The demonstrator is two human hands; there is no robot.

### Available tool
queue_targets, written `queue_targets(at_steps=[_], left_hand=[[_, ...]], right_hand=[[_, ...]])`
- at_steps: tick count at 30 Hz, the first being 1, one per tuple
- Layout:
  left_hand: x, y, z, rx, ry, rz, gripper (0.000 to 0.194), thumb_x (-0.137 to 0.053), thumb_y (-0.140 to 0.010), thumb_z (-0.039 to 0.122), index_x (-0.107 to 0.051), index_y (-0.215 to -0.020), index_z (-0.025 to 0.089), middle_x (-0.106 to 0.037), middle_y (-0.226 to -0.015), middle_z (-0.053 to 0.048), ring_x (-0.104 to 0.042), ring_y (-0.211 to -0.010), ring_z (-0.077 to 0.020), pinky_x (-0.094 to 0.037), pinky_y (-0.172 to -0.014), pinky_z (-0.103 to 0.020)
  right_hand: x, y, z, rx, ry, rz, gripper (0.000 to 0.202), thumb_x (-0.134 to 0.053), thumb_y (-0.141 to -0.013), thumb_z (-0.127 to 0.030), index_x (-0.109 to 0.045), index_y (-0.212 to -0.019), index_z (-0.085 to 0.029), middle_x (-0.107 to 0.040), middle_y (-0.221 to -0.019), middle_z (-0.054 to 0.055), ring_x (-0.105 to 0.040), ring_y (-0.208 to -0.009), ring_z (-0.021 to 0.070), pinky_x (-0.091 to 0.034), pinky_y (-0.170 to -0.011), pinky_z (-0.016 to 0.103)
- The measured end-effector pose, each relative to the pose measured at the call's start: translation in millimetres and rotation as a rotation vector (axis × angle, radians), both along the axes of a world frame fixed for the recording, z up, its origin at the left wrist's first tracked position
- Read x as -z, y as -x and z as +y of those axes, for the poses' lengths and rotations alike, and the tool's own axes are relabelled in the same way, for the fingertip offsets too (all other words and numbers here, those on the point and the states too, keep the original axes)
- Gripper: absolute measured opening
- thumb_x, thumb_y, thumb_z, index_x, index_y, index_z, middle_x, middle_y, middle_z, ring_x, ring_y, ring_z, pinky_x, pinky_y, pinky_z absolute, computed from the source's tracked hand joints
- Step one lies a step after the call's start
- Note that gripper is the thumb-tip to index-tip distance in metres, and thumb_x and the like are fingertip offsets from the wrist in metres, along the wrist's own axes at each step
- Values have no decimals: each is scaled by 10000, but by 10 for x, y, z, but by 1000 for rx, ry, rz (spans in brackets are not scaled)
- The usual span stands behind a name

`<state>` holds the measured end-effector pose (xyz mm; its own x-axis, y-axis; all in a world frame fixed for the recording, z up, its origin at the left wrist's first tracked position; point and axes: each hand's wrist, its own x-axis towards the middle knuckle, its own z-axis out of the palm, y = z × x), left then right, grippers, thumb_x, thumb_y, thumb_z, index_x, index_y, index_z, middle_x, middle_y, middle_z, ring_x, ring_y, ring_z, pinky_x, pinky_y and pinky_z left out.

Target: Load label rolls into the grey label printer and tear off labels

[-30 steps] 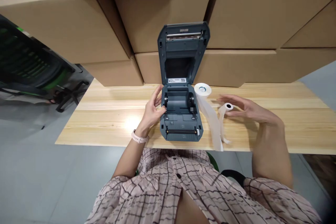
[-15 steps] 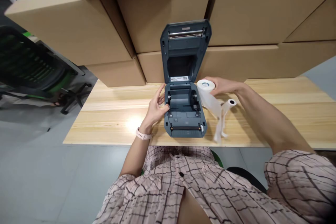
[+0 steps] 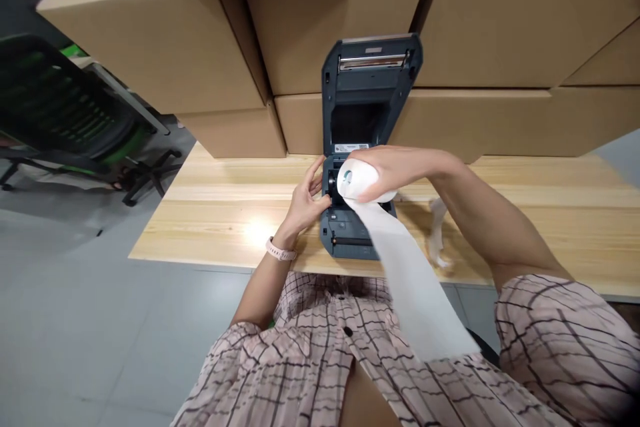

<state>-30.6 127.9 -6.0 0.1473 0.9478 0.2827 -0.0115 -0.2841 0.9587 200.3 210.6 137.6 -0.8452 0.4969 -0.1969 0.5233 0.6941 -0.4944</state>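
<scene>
One white roll was held over one open printer

There was one paper roll, and one right hand gripped it, thumb along the near side and the other fingers over the top. The roll was at the printer's bay, covering much of it; whether it touched the bay floor could not be told. Its long axis ran roughly left to right, across the printer's width, and its one visible end, with the core hole, faced left and toward the person. One loose strip came off the roll's near side and slanted down to the right, past the table edge and in front of the plaid shirt.

There was one printer, its long axis running away from the person. Its single black roller lay at the near end; its single lid stood raised at the far end. One left hand held the printer's left side, thumb over the rim, fingers against the outer wall. One pale wristband circled that wrist.

A second, curled strip lay on the wooden table, right of the printer. At least five cardboard boxes stood behind, and one chair at far left.
</scene>
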Motion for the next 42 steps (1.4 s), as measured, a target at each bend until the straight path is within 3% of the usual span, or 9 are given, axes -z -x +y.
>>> queue_targets(at_steps=[3, 8, 12, 15, 18, 21, 28, 33, 42], left_hand=[[4, -3, 0, -15, -4, 3, 957, -806, -804, 315, -396, -1668, 266, -586, -1631, -149, -567, -1524, -368, -450, -1293, -598], [-15, -19, -13, -11, -26, 12, 939, -751, -800, 242, -391, -1667, 257, -566, -1649, -147, -595, -1498, -351, -457, -1290, -580], [-25, -36, -27, -19, -40, 12, 903, -729, -811, 222, -407, -1655, 245, -529, -1683, -146, -551, -1539, -350, -442, -1302, -577], [-28, -40, -35, -10, -41, 10, 880, -727, -824, 230, -420, -1648, 265, -511, -1701, -129, -524, -1561, -348, -432, -1310, -578], [-32, -38, -42, -1, -42, 10, 868, -723, -835, 227, -422, -1649, 275, -469, -1731, -125, -515, -1568, -344, -413, -1322, -582], [-37, -36, -50, 7, -44, 14, 849, -718, -852, 231, -429, -1649, 275, -446, -1745, -123, -499, -1578, -350, -387, -1336, -589], [-45, -28, -65, -4, -71, 39, 776, -724, -891, 276, -467, -1624, 280, -471, -1734, -105, -503, -1577, -331, -399, -1339, -552], [-51, -20, -77, -22, -68, 59, 753, -745, -908, 338, -485, -1611, 268, -492, -1718, -117, -509, -1572, -334, -403, -1334, -542], [-58, -32, -82, -39, -52, 47, 742, -780, -920, 495, -525, -1590, 305, -491, -1722, -96, -493, -1579, -353, -404, -1322, -565]], right_hand=[[111, 203, 61, -63, -34, -132, 498, -803, -765, -575, -680, -1078, -208, -788, -1108, 102, -718, -894, 289, -522, -743, 380], [295, 310, 76, -66, -91, -292, 671, -749, -777, -734, -703, -1129, -164, -791, -1150, 188, -729, -979, 370, -529, -821, 440], [380, 310, 37, -59, -118, -288, 657, -680, -821, -787, -711, -1042, -169, -795, -1114, 193, -723, -1003, 380, -518, -896, 475], [417, 230, -27, -40, -128, -229, 661, -674, -866, -745, -725, -1172, -162, -776, -1221, 201, -718, -1082, 393, -522, -969, 511], [442, 45, -198, -21, -184, -58, 742, -638, -941, -694, -645, -1449, -154, -669, -1480, 227, -630, -1327, 431, -492, -1099, 571], [471, -190, -504, -46, -170, 155, 706, -572, -1019, -680, -593, -1564, -233, -587, -1630, 143, -536, -1499, 387, -446, -1221, 583], [636, -478, -1193, 40, -74, 257, 449, -564, -1075, -581, -707, -1439, -362, -532, -1688, 16, -530, -1558, 311, -453, -1291, 585], [750, -478, -1379, 71, -110, 368, 386, -639, -1053, -526, -706, -1388, -346, -574, -1652, 28, -522, -1565, 305, -414, -1319, 632], [826, -432, -1621, 130, -132, 395, 459, -641, -1052, -523, -576, -1492, -406, -565, -1664, 26, -543, -1549, 309, -528, -1228, 647]])
